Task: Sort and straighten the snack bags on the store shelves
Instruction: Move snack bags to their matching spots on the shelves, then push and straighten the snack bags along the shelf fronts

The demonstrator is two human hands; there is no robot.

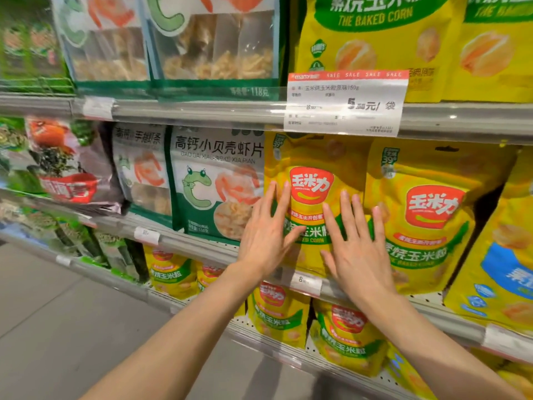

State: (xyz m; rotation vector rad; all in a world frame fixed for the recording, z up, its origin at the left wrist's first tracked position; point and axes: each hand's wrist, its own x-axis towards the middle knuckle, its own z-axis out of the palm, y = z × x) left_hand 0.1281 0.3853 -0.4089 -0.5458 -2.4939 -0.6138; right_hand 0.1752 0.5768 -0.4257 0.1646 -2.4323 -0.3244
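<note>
A yellow baked corn bag (313,168) with a red logo stands upright on the middle shelf. My left hand (266,229) lies flat on its lower left part, fingers straight and spread. My right hand (356,246) presses flat on its lower right part, fingers also straight. To the right stands a second yellow corn bag (427,215), to the left a white-and-green shrimp chip bag (213,180) showing a cartoon green creature.
The middle shelf rail (187,243) carries price tags. A large sale label (346,102) hangs from the upper shelf. More yellow corn bags (346,330) fill the lower shelf. A seaweed snack bag (69,166) leans at the left. Grey floor (57,313) lies below left.
</note>
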